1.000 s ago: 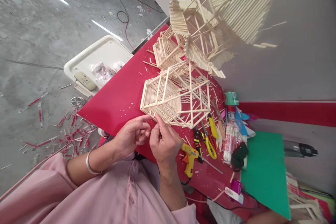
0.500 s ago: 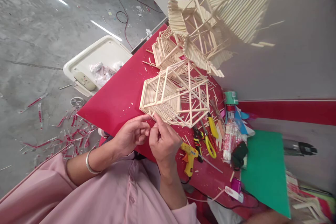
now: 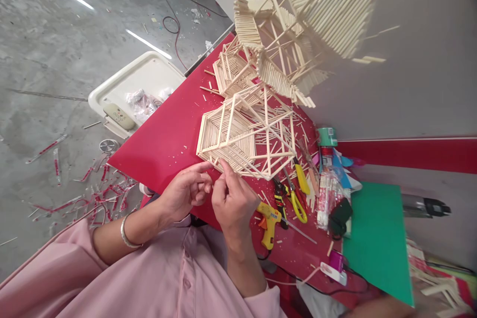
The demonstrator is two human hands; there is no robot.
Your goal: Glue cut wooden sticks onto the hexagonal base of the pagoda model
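A frame built of thin wooden sticks (image 3: pixel 246 134) lies on the red table (image 3: pixel 167 134). My left hand (image 3: pixel 184 191) and my right hand (image 3: pixel 233 198) meet just below the frame's near edge, fingers curled and pinched together. Their fingertips touch the frame's lower edge; what they pinch is too small to make out. A larger stick structure (image 3: pixel 298 25) rises behind the frame.
A yellow glue gun (image 3: pixel 269 223), yellow-handled cutters (image 3: pixel 296 201), a green tape roll (image 3: pixel 327 136) and a green sheet (image 3: pixel 376 243) lie to the right. A white tray (image 3: pixel 134 84) sits beyond the table's left edge. Red scraps litter the floor (image 3: pixel 93 194).
Both hands stay pinched at the frame's near edge. The view has shifted slightly; nothing else has visibly moved.
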